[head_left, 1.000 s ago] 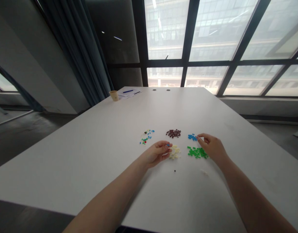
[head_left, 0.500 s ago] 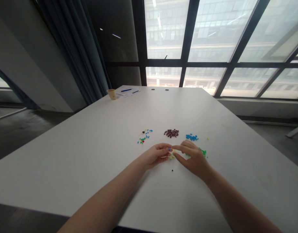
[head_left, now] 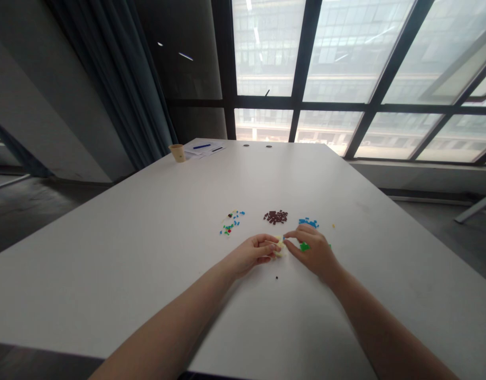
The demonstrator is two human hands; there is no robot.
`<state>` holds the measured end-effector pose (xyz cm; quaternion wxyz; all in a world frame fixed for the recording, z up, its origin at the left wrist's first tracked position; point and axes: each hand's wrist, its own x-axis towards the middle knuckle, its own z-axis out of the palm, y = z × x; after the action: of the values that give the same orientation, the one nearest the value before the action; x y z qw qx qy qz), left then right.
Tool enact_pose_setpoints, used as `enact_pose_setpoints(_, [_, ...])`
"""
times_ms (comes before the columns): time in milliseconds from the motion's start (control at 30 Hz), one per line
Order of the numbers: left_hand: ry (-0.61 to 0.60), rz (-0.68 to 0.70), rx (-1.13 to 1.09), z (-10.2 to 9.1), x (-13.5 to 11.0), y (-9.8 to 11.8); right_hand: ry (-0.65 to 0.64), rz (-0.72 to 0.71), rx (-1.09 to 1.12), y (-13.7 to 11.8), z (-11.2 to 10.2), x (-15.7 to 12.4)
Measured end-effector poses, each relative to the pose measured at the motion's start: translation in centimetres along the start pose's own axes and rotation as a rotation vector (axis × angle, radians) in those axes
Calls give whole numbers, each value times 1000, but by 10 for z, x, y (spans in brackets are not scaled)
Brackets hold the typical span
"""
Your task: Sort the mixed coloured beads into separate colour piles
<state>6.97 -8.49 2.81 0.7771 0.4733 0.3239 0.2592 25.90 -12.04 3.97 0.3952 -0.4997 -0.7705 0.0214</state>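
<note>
From here I watch two hands close together, just apart, over the cream pieces (head_left: 279,255) on the white surface (head_left: 243,322). The right hand (head_left: 319,253) has thumb and forefinger together on a tiny blue piece (head_left: 283,238); the left hand (head_left: 251,254) curls its fingers beside it, and I can't tell whether they grip anything. From that spot, the brown pile (head_left: 275,217) lies at twelve o'clock, the blue pile (head_left: 307,221) at two, partly hidden green pieces (head_left: 304,246) at three, mixed pieces (head_left: 228,227) at ten, one black piece (head_left: 277,277) at six
</note>
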Motion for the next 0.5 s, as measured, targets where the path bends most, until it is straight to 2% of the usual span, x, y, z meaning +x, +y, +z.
enact_pose_setpoints(133, [90, -50, 18, 3, 0, 3, 92, 270, -216, 59, -21, -4])
enact_pose_setpoints(267, [101, -62, 8, 2, -1, 5, 9, 570, -411, 106, -33, -18])
enact_pose_setpoints(367, [102, -72, 16, 1, -1, 6, -68, 659, -423, 117, -28, -25])
enact_pose_setpoints(500, [111, -71, 23, 2, 0, 4, -79, 661, -400, 115, -17, -23])
